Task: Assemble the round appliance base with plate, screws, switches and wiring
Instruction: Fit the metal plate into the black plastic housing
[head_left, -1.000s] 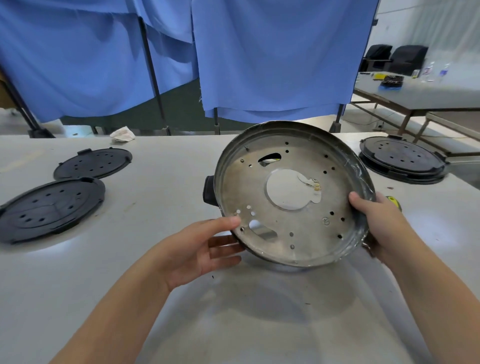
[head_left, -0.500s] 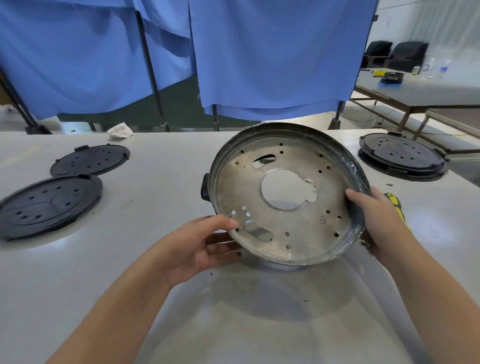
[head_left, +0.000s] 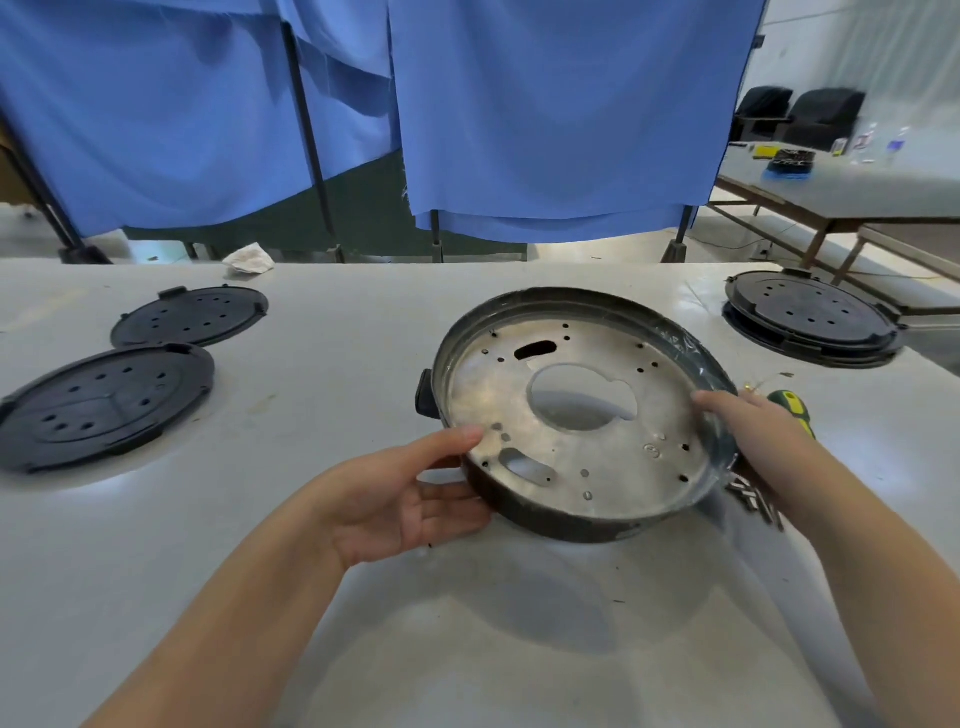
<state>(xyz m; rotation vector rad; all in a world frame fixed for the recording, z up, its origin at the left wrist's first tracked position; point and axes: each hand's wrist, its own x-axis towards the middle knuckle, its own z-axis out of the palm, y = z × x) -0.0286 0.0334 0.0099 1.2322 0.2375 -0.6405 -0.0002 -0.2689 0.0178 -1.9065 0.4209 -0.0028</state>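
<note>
A round metal appliance base (head_left: 576, 415) with a dark outer wall, a large centre cut-out and several small holes sits low over the white table (head_left: 332, 597), nearly flat and tilted slightly toward me. My left hand (head_left: 400, 499) grips its near-left rim, thumb on top and fingers under the wall. My right hand (head_left: 748, 431) grips the right rim, thumb on the inner edge. A black knob juts from the base's left side. Several loose screws (head_left: 753, 501) lie beside my right wrist.
Two black perforated round covers (head_left: 104, 405) (head_left: 189, 317) lie at the left. A stack of black round covers (head_left: 810, 317) stands at the back right. A green-and-yellow screwdriver handle (head_left: 789, 410) shows behind my right hand. Blue curtains hang past the table's far edge.
The base has tipped down from a steep tilt facing me to nearly flat and lower over the table. Both hands kept their grip on the rim.
</note>
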